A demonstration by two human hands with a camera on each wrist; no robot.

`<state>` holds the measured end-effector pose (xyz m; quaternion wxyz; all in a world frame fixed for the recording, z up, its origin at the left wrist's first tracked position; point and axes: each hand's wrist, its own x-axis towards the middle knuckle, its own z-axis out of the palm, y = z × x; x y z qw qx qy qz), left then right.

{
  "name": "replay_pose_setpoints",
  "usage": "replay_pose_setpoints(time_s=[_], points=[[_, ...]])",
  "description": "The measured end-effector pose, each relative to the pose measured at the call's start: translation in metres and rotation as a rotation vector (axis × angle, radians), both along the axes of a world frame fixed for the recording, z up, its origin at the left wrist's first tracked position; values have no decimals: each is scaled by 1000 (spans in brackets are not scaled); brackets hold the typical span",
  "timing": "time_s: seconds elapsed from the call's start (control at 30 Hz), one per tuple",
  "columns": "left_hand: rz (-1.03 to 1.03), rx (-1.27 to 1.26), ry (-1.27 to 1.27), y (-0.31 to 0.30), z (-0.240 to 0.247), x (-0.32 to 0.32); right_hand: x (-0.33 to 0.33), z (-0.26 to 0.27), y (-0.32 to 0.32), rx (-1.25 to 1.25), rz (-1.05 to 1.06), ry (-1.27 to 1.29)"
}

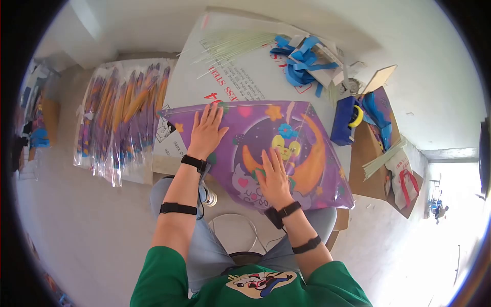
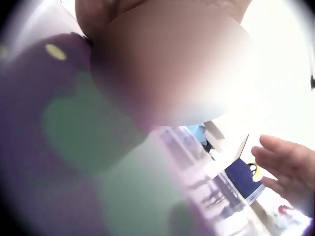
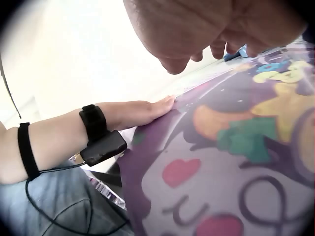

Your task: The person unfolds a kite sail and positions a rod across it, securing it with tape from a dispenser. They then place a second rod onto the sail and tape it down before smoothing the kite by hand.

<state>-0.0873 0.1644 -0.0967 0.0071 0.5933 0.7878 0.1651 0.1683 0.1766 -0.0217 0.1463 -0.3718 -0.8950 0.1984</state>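
Note:
A purple kite point(image 1: 240, 123) printed with a moon, stars and cartoon animals lies across the front of the table and over the person's lap. My left hand point(image 1: 207, 132) lies flat on its left part, fingers spread toward the far edge. Near the middle of the print is my right hand point(image 1: 275, 179), its fingers extended over the picture. In the right wrist view, that right hand point(image 3: 211, 24) arches above the kite's surface point(image 3: 182, 172), with the left hand's fingertips at the edge. The left wrist view shows the left hand point(image 2: 172, 49) blurred over the kite.
Thin pale rods point(image 1: 235, 46) lie at the table's back, beside blue ribbons point(image 1: 302, 71). A blue tape dispenser point(image 1: 343, 122) stands at the right, by a cardboard box point(image 1: 365, 169). Bagged folded kites point(image 1: 120, 112) are spread out at the left. Printed protective film point(image 1: 189, 77) covers the tabletop.

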Motion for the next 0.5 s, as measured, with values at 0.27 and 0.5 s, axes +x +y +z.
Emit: replay_pose_setpoints(time_s=[0.27,0.5], points=[[105,70,19,-41,10,20,113,12,-56,-100,-165,67],[615,448,-667,-130,3,96,158,-20,-96,-152,-308,148]])
